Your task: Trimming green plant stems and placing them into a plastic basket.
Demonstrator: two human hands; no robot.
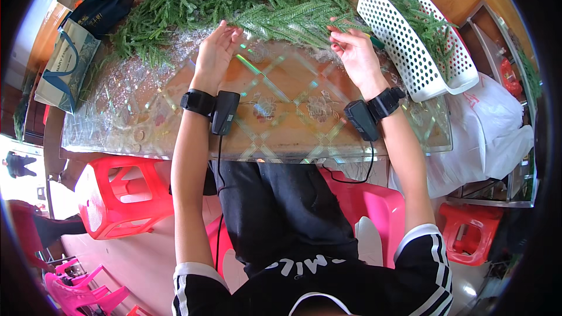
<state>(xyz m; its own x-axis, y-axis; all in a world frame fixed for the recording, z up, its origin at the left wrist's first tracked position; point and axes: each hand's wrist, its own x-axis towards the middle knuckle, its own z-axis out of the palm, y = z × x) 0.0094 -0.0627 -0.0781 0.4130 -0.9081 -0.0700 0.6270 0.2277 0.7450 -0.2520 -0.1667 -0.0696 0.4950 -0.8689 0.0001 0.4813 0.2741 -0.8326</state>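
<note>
i see a feathery green sprig [287,19] of bristly, needle-like foliage raised at 12 o'clock, over the far part of the brown surface [281,82], which has a glossy, clear cover patterned with lattice bands and flower motifs. whitish flecks [140,76] lie scattered under the foliage.

around it, a dense, tangled heap of green needled branches [193,0] crowds from 11 to 12 o'clock, overlapping the sprig in my view. a white, perforated plastic basket [389,35] with greenery inside stands at 2 o'clock, its near wall hemming in the right hand [356,55]. a pale, blue-handled tote bag [67,67] sits between 9 and 10, and a crumpled white plastic bag [480,140] bulges at 3.

the sprig's long axis runs roughly from 9 to 3 o'clock; i can't tell which end is its tip. the left hand [214,51] is by its 9 o'clock end, the right by its 3 o'clock end. both grips have loosely curled fingers, but i can't tell whether either pinches the sprig.
</note>
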